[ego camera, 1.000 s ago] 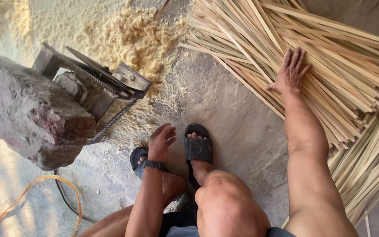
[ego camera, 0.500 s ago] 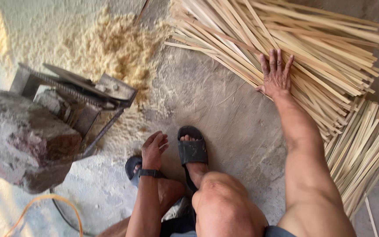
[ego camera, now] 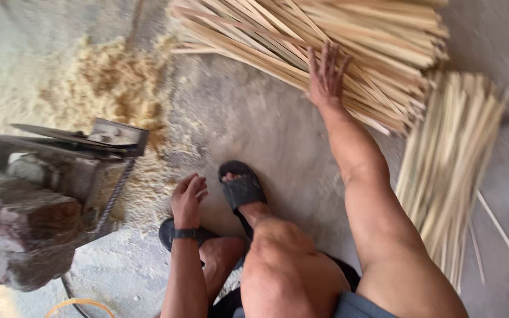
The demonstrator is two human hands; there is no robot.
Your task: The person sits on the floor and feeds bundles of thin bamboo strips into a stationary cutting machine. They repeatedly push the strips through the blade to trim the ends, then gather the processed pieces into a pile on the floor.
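Pale split-wood strips (ego camera: 325, 35), long and thin, lie heaped on the grey concrete floor (ego camera: 254, 123) at the top of the view. The person's right hand (ego camera: 325, 73) rests flat on the near edge of this heap, fingers spread wide, palm down, closed around nothing. A second, tidier bundle of strips (ego camera: 449, 171) lies just right of the outstretched forearm, running toward the viewer, with a few loose strips beside it.

The left hand (ego camera: 187, 200) hangs low near the feet, fingers loosely curled, empty, a dark band at the wrist. It sits just beside a black sandal (ego camera: 241, 188) on the forward foot.

To the left: a metal cutting rig (ego camera: 89, 141) mounted against a rough reddish stone block (ego camera: 22, 235). Sawdust (ego camera: 95, 82) is piled behind and around it. A yellow cord (ego camera: 81, 305) loops at the bottom edge.
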